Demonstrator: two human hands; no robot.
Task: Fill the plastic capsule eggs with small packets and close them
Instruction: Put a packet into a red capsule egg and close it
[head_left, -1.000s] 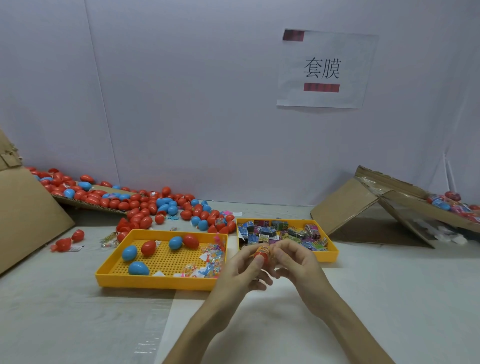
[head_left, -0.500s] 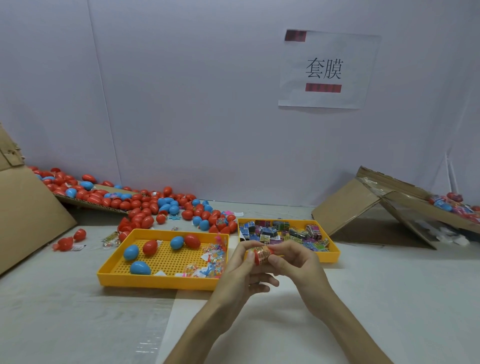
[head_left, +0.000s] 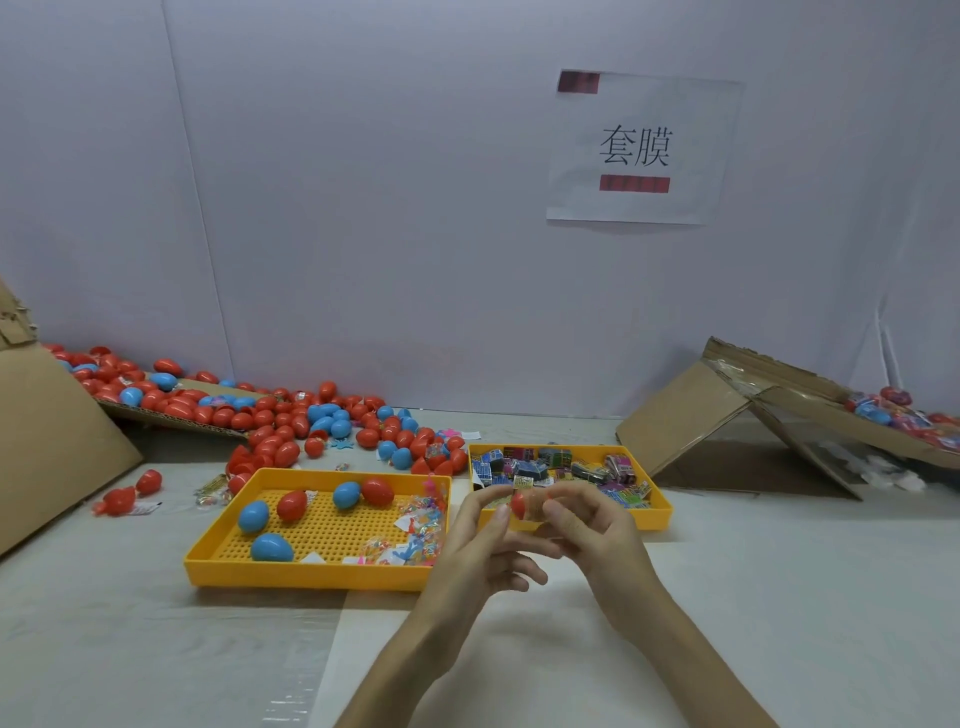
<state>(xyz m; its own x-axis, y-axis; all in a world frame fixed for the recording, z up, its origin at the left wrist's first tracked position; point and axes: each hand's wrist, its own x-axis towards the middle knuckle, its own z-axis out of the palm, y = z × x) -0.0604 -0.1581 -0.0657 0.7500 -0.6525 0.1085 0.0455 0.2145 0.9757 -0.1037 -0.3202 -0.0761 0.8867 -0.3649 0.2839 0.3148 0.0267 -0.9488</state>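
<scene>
I judge the step in hand to be the closing of one egg. The red plastic capsule egg (head_left: 519, 505) is held in the air between both hands, just in front of the near rim of the right tray. The left hand (head_left: 480, 535) pinches the egg's red end between thumb and forefinger, and its other fingers hang loosely curled. The right hand (head_left: 597, 540) has its fingers curled round the opposite end and hides it. I cannot tell whether the halves are fully seated or whether a packet is inside. The next move calls for an axial push with both halves aligned, then set-down. The yellow perforated plastic tray on the left (head_left: 306, 577) holds three blue eggs (head_left: 253, 515), two red eggs (head_left: 291, 505) and, at its right end, clear packets of pink and blue pieces (head_left: 421, 525). The yellow plastic tray on the right (head_left: 660, 514) holds small printed packets (head_left: 550, 462). Behind the left tray, a heap of red and blue eggs (head_left: 291, 415) spills from a flattened brown cardboard sheet (head_left: 197, 385) onto the table. The folded cardboard at far right (head_left: 691, 415) carries wrapped items (head_left: 883, 410), too small to identify.
</scene>
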